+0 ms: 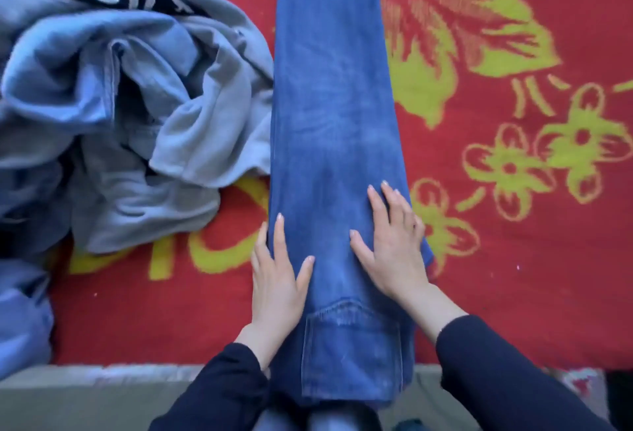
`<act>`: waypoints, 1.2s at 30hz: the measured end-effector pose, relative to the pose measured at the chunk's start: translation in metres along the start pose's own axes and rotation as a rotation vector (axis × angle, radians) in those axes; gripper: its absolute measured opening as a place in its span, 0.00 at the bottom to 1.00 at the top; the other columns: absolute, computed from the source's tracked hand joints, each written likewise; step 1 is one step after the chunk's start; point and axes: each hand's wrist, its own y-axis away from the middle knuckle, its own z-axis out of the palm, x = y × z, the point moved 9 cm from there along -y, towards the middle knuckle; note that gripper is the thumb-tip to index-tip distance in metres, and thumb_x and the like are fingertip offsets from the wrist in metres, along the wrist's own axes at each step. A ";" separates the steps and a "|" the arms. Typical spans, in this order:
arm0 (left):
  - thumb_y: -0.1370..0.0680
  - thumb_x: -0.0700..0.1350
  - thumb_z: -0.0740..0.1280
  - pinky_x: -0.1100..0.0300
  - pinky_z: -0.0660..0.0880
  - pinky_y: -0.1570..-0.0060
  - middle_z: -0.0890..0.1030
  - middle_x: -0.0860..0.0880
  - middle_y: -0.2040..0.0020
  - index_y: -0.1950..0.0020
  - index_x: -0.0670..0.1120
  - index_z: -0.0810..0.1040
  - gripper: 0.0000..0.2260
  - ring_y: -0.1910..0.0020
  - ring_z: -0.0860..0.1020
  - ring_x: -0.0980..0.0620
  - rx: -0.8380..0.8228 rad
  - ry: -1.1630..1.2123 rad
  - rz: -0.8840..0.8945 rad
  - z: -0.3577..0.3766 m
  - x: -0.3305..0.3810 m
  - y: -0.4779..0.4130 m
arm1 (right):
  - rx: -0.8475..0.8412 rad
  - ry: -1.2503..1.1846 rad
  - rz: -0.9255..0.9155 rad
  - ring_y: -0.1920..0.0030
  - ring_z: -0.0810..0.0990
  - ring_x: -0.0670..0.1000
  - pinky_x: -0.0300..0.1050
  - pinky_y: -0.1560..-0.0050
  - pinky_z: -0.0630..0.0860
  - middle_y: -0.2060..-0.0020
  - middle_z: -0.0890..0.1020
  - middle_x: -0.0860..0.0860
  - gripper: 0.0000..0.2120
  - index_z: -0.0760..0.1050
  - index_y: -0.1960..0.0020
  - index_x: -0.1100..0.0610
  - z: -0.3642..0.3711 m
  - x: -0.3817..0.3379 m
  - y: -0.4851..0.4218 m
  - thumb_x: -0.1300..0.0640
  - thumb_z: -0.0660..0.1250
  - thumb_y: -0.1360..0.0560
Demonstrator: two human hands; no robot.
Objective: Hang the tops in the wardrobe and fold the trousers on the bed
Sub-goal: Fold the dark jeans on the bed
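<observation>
both hands lie flat and open on the blue jeans, gripping nothing. left hand rests on the jeans' left edge, fingers spread, part of the palm over the bed cover. right hand presses the right side of the denim, fingers pointing away from the person. the jeans are laid lengthwise on the bed, folded leg over leg, back pocket up, waist end hanging over the near bed edge. a crumpled heap of pale blue and grey tops sits just left of the jeans, touching them. underneath is a red blanket with yellow-green flowers.
</observation>
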 end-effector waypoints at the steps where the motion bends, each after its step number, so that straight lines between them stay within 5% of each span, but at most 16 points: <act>1: 0.23 0.49 0.68 0.52 0.57 0.30 0.61 0.42 0.28 0.22 0.47 0.50 0.37 0.30 0.60 0.45 0.004 0.053 -0.040 0.001 -0.011 0.017 | 0.035 -0.028 0.042 0.28 0.57 0.52 0.57 0.32 0.60 0.26 0.63 0.53 0.34 0.60 0.25 0.55 0.000 0.006 0.024 0.45 0.62 0.27; 4: 0.25 0.47 0.71 0.56 0.66 0.36 0.71 0.46 0.37 0.25 0.45 0.59 0.33 0.38 0.69 0.48 0.033 0.269 -0.224 0.001 -0.046 0.060 | 0.087 -0.152 0.234 0.30 0.61 0.53 0.55 0.33 0.61 0.30 0.65 0.54 0.37 0.59 0.24 0.56 0.005 0.029 0.090 0.48 0.70 0.28; 8: 0.25 0.48 0.71 0.61 0.71 0.55 0.80 0.55 0.52 0.44 0.49 0.73 0.12 0.51 0.79 0.52 -0.055 0.367 -0.333 0.015 -0.073 0.107 | 0.097 -0.521 0.554 0.36 0.70 0.52 0.47 0.36 0.66 0.37 0.72 0.53 0.36 0.62 0.28 0.54 0.030 0.065 0.169 0.48 0.74 0.30; 11: 0.26 0.47 0.73 0.56 0.78 0.50 0.83 0.55 0.52 0.49 0.47 0.78 0.08 0.52 0.82 0.56 -0.173 0.548 -0.376 0.032 -0.092 0.135 | -0.023 -0.838 0.771 0.45 0.80 0.50 0.46 0.43 0.74 0.46 0.81 0.48 0.28 0.68 0.37 0.53 0.067 0.078 0.222 0.50 0.77 0.32; 17: 0.24 0.39 0.70 0.71 0.75 0.52 0.82 0.54 0.46 0.40 0.46 0.76 0.13 0.43 0.79 0.53 -0.596 0.664 -0.377 0.066 -0.094 0.180 | -0.206 -0.939 0.702 0.58 0.83 0.45 0.37 0.56 0.77 0.58 0.85 0.46 0.12 0.82 0.56 0.52 0.075 0.075 0.238 0.64 0.78 0.36; 22: 0.22 0.39 0.68 0.66 0.76 0.46 0.81 0.55 0.44 0.38 0.46 0.75 0.13 0.44 0.79 0.59 -0.675 0.671 -0.311 0.041 -0.068 0.203 | -0.316 -1.059 0.686 0.56 0.85 0.48 0.40 0.53 0.79 0.55 0.86 0.51 0.11 0.82 0.50 0.57 0.048 0.058 0.251 0.62 0.76 0.32; 25: 0.23 0.36 0.67 0.70 0.75 0.52 0.80 0.54 0.40 0.35 0.49 0.69 0.18 0.47 0.79 0.65 -0.663 0.753 -0.321 0.006 -0.044 0.224 | -0.356 -0.977 0.659 0.55 0.85 0.47 0.41 0.51 0.79 0.54 0.86 0.49 0.12 0.82 0.50 0.55 0.020 0.048 0.264 0.60 0.76 0.32; 27: 0.24 0.36 0.69 0.69 0.76 0.49 0.76 0.55 0.34 0.28 0.53 0.59 0.30 0.43 0.78 0.64 -0.724 0.730 -0.295 -0.009 -0.033 0.248 | -0.525 -0.931 0.691 0.55 0.85 0.49 0.46 0.47 0.79 0.53 0.86 0.51 0.13 0.82 0.49 0.56 0.011 0.041 0.280 0.61 0.77 0.33; 29: 0.25 0.36 0.70 0.68 0.77 0.52 0.71 0.56 0.31 0.23 0.57 0.43 0.43 0.39 0.77 0.58 -0.775 0.714 -0.327 -0.020 -0.025 0.277 | -0.689 -0.837 0.717 0.51 0.84 0.53 0.51 0.42 0.78 0.49 0.85 0.51 0.25 0.77 0.41 0.58 0.002 0.033 0.301 0.61 0.78 0.37; 31: 0.25 0.35 0.70 0.67 0.77 0.56 0.71 0.57 0.31 0.24 0.59 0.34 0.49 0.39 0.77 0.54 -0.754 0.721 -0.407 -0.031 -0.022 0.295 | -0.708 -0.757 0.724 0.46 0.82 0.54 0.49 0.44 0.77 0.42 0.80 0.49 0.42 0.62 0.28 0.52 -0.016 0.027 0.311 0.61 0.78 0.37; 33: 0.24 0.37 0.68 0.60 0.78 0.51 0.75 0.58 0.35 0.22 0.59 0.48 0.40 0.42 0.78 0.55 -0.696 0.709 -0.406 -0.045 -0.015 0.290 | -0.693 -0.788 0.731 0.42 0.80 0.55 0.49 0.45 0.76 0.37 0.73 0.47 0.48 0.51 0.23 0.42 -0.032 0.021 0.309 0.62 0.76 0.33; 35: 0.23 0.40 0.65 0.64 0.76 0.61 0.81 0.55 0.49 0.33 0.52 0.74 0.19 0.55 0.79 0.56 -0.678 0.692 -0.419 -0.061 -0.001 0.267 | -0.703 -0.871 0.739 0.45 0.81 0.55 0.50 0.43 0.76 0.40 0.77 0.47 0.30 0.68 0.29 0.47 -0.051 0.016 0.292 0.62 0.71 0.29; 36: 0.23 0.42 0.64 0.67 0.72 0.69 0.81 0.54 0.59 0.44 0.49 0.80 0.09 0.63 0.77 0.57 -0.663 0.713 -0.435 -0.071 0.008 0.251 | -0.693 -0.902 0.750 0.52 0.83 0.53 0.47 0.48 0.77 0.48 0.82 0.50 0.16 0.78 0.40 0.53 -0.061 0.015 0.278 0.61 0.69 0.28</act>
